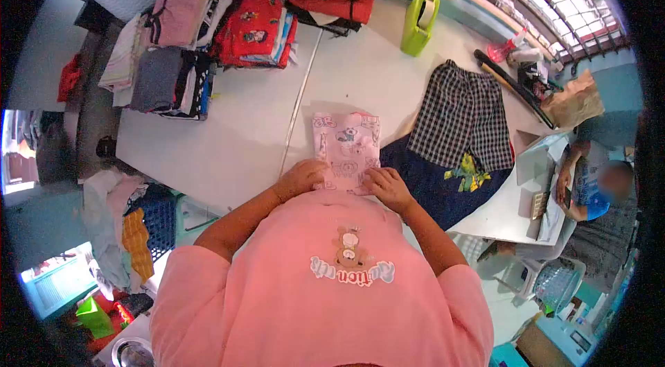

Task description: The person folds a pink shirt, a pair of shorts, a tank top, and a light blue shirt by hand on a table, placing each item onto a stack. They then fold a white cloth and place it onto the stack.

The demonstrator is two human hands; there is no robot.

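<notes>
A pink cloth (348,152) with printed drawings, folded into a small rectangle, lies on the white table in front of my body. My left hand (305,178) is at its near left corner, the fingers closed on the edge. At the near right corner, my right hand (389,188) grips the other edge with bent fingers. The fingertips are partly hidden against the fabric. Close to my right hand, dark blue fabric (433,197) with a yellow-green print is spread out, and black-and-white checked shorts (457,114) lie over it.
Stacks of folded clothes, among them a red pile (253,31) and a grey pile (158,81), stand at the back left. A green tape dispenser (420,22) is at the back. On the right sits another person (589,190). A blue basket (158,221) stands lower left.
</notes>
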